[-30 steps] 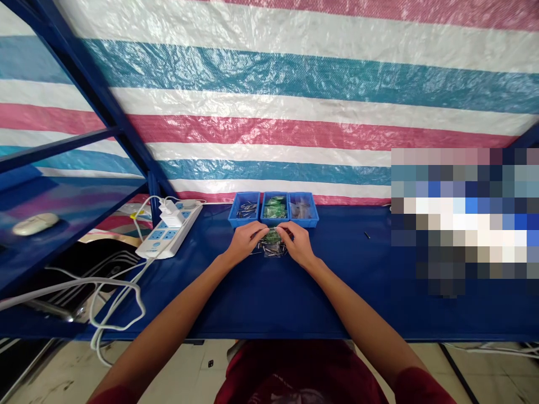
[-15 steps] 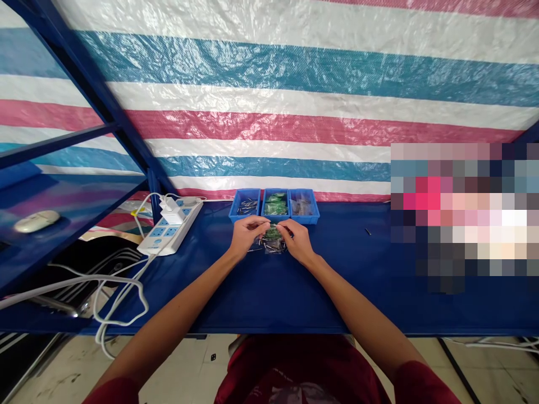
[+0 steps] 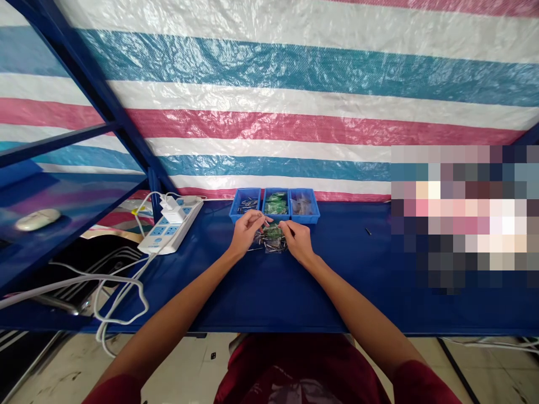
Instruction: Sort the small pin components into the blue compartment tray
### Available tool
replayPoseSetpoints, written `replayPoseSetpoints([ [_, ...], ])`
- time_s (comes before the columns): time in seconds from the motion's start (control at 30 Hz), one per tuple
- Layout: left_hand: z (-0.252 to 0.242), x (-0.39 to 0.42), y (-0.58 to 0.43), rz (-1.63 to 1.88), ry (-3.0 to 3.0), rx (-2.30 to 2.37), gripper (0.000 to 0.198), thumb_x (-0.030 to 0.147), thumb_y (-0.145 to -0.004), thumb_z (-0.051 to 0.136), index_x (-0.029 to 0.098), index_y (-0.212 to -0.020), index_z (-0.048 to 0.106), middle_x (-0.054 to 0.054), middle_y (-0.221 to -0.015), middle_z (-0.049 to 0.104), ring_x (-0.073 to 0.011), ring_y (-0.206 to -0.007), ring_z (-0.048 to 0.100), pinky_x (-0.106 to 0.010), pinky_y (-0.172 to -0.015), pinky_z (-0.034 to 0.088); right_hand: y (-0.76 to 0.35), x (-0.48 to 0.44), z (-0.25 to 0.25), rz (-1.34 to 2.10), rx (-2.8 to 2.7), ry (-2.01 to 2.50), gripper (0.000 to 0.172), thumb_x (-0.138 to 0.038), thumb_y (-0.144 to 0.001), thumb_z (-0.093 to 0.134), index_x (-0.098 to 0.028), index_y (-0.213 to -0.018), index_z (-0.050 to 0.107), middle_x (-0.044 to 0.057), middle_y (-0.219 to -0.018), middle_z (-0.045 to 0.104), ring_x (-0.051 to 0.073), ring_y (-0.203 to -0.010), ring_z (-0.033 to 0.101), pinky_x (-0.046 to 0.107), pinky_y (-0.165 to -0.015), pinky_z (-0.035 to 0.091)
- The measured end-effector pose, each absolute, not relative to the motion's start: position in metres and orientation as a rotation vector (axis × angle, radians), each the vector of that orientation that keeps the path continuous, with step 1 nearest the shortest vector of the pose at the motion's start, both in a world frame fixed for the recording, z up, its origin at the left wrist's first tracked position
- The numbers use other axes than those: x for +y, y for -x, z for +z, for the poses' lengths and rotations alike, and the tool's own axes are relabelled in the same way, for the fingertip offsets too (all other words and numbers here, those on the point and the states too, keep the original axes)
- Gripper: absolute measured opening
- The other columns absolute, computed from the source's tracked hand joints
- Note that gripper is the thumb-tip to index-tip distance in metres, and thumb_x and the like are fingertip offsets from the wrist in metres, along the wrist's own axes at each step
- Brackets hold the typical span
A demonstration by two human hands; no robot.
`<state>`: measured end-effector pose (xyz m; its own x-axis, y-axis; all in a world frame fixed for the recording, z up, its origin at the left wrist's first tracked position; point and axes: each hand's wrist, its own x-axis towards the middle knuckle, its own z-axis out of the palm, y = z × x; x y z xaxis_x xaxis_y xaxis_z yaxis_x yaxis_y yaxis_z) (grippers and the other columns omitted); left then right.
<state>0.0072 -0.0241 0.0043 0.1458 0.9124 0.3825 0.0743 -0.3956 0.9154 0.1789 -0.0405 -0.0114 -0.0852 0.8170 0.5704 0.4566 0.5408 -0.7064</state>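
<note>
My left hand and my right hand are above a pile of small items on the blue table, fingertips a short gap apart. Both are closed in a pinch. Whatever each holds is too small to make out. Thin dark and metallic pieces, clear plastic and green packets make up the pile. Just behind stand three blue bins: the left bin has slim metallic pieces, the middle bin green packets, the right bin clear plastic bags.
A white power strip with plugged-in adapters and looping white cables lies to the left. A white mouse rests on the side shelf. One small dark piece lies to the right. Striped sheeting hangs behind.
My fingertips have moved apart. The left fingers have risen and turned slightly, and the right hand has shifted a little. More of the pile shows between them.
</note>
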Motion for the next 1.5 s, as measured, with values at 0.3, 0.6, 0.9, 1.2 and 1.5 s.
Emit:
replayPoseSetpoints([
  [0.3, 0.015, -0.027, 0.003, 1.195, -2.207, 1.115, 0.027, 0.039, -0.089, 0.055, 0.018, -0.094, 0.070, -0.004, -0.078, 0.070, -0.0166, -0.070, 0.062, -0.027, -0.067, 0.048, -0.180, -0.044, -0.007, 0.445, -1.622, 1.051, 0.029, -0.038, -0.093, 0.046, -0.018, -0.087, 0.067, 0.004, -0.077, 0.066, 0.015, -0.065, 0.058, 0.026, -0.064, 0.045],
  [0.6, 0.013, -0.028, 0.002, 1.181, -2.075, 1.069, 0.029, 0.039, -0.090, 0.053, 0.017, -0.105, 0.065, 0.005, -0.050, 0.057, -0.0105, -0.046, 0.051, -0.022, -0.054, 0.044, -0.178, -0.041, -0.016, 0.525, -1.783, 0.976, 0.025, -0.039, -0.090, 0.049, -0.020, -0.088, 0.065, 0.004, -0.074, 0.063, 0.015, -0.061, 0.055, 0.026, -0.061, 0.045],
  [0.9, 0.010, -0.030, 0.000, 1.251, -2.052, 1.098, 0.032, 0.043, -0.085, 0.059, 0.017, -0.102, 0.066, -0.001, -0.071, 0.067, -0.0130, -0.059, 0.058, -0.023, -0.057, 0.047, -0.179, -0.039, -0.016, 0.505, -1.765, 1.030, 0.026, -0.037, -0.094, 0.044, -0.020, -0.088, 0.062, 0.002, -0.073, 0.063, 0.015, -0.062, 0.055, 0.026, -0.063, 0.043],
  [1.2, 0.009, -0.029, -0.001, 1.292, -2.319, 1.209, 0.030, 0.039, -0.091, 0.050, 0.018, -0.079, 0.066, -0.003, -0.073, 0.067, -0.0137, -0.064, 0.057, -0.025, -0.066, 0.045, -0.180, -0.040, -0.014, 0.485, -1.738, 1.075, 0.028, -0.040, -0.093, 0.044, -0.020, -0.089, 0.063, 0.002, -0.074, 0.065, 0.015, -0.063, 0.058, 0.026, -0.065, 0.044],
  [1.5, 0.005, -0.028, -0.003, 1.322, -2.124, 1.271, 0.031, 0.038, -0.089, 0.053, 0.016, -0.072, 0.065, -0.001, -0.062, 0.062, -0.0120, -0.056, 0.054, -0.023, -0.057, 0.043, -0.180, -0.039, -0.016, 0.522, -1.758, 1.033, 0.025, -0.040, -0.091, 0.047, -0.020, -0.088, 0.062, 0.002, -0.074, 0.063, 0.014, -0.060, 0.055, 0.026, -0.062, 0.045],
])
